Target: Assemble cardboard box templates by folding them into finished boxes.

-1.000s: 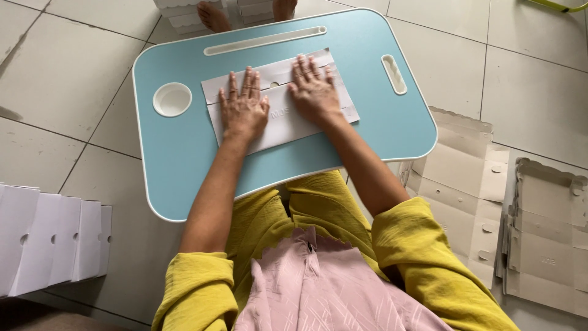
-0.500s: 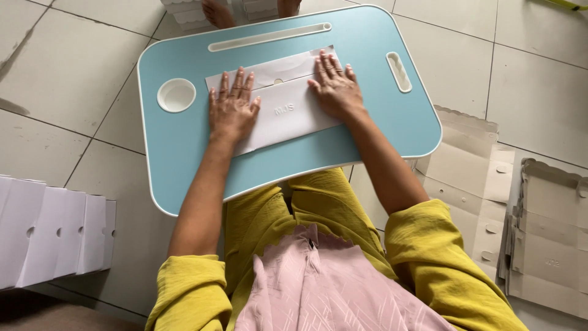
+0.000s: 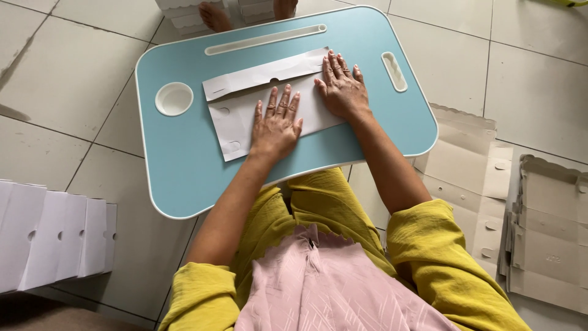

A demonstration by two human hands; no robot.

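Lower now, left hand (image 3: 277,125) and right hand (image 3: 342,92) press flat, fingers spread, gripping nothing, on white cardboard sheet (image 3: 236,116).

The scene is lit brightly and evenly by soft daylight; only faint shadows are cast beneath the blue lap table (image 3: 184,178), toward 7 o'clock. Focus is sharp, edges slightly bowed

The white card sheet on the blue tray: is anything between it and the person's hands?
Nothing visible. The left hand and right hand both lie flat on the white card sheet, palms down, on the blue lap tray.
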